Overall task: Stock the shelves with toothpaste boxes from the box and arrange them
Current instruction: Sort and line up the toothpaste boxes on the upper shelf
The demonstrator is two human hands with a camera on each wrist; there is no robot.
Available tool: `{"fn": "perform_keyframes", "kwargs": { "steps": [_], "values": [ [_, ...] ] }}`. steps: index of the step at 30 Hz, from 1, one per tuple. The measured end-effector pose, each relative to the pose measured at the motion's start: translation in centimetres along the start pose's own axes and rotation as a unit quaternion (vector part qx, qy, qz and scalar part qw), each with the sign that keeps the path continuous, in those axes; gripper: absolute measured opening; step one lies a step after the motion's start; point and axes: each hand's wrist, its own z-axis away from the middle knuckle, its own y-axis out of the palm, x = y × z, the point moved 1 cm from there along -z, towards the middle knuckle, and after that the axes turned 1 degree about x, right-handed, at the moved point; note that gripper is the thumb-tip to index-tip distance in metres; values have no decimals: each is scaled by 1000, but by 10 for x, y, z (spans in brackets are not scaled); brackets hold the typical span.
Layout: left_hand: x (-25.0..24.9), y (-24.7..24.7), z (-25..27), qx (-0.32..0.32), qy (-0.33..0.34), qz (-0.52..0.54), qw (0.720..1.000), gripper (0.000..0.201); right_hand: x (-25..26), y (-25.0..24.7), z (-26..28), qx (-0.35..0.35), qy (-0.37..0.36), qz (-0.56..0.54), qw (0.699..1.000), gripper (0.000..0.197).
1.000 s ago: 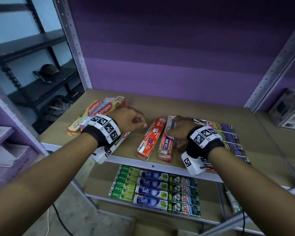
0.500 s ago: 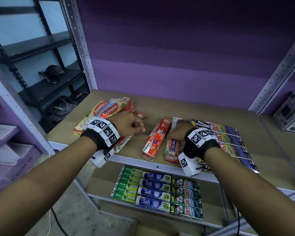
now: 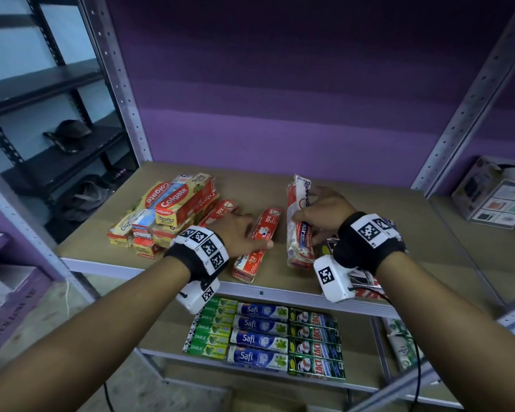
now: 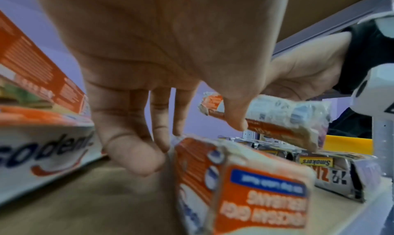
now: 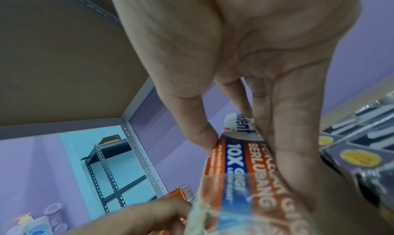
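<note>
A red Pepsodent pack (image 3: 256, 245) lies flat on the brown shelf board (image 3: 250, 179). My left hand (image 3: 241, 233) is over it, its straight fingers (image 4: 132, 154) touching the pack's left side (image 4: 234, 179) and the thumb spread above it. My right hand (image 3: 321, 212) pinches a second, plastic-wrapped Pepsodent pack (image 3: 299, 221) between thumb and fingers, holding it tipped up on its long edge just right of the first; in the right wrist view that pack (image 5: 234, 162) runs away from the palm. A loose pile of Colgate boxes (image 3: 173, 209) sits at the left.
Dark silver toothpaste boxes (image 4: 332, 176) lie in a row under my right wrist. On the lower shelf lie neat rows of Darlie, Safi and Zact boxes (image 3: 262, 337). Metal uprights (image 3: 113, 78) frame the bay. A white carton (image 3: 494, 191) stands at far right.
My right hand has raised the wrapped pack off the shelf and tipped it on edge. My left hand has uncurled and moved right onto the red pack. The view has come closer.
</note>
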Motion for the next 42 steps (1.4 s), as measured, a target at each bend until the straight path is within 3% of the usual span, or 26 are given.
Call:
{"fn": "perform_keyframes", "kwargs": {
  "steps": [4,8,12,15,22,29,32,36,42],
  "values": [
    [-5,5,-3,1,-13,18,1000,82,1,-7,7,2,-10,-20,1000,46],
    [-1,-6,-3,36,-35,93,994,68,-2,-2,8,8,-14,-21,1000,48],
    [7,-13,0,64,-41,233,970,48,-2,2,7,15,-21,-28,999,44],
    [11,-14,-1,86,-34,253,963,46,-1,-1,7,12,-29,-25,999,42],
    [15,-16,-12,-20,-22,182,983,34,0,-8,12,19,-25,-22,999,59],
    [14,0,-23,34,4,68,997,94,-9,-13,14,5,-9,-38,999,55],
    [13,6,-29,50,-18,16,998,75,-12,-17,14,0,-6,-37,999,60],
    [14,11,-37,29,-44,-9,999,93,-17,-22,16,-8,-6,-38,999,66],
    [16,-2,-47,15,-18,-46,999,81,-25,-27,19,-19,-1,-41,999,73]
  ]
}}
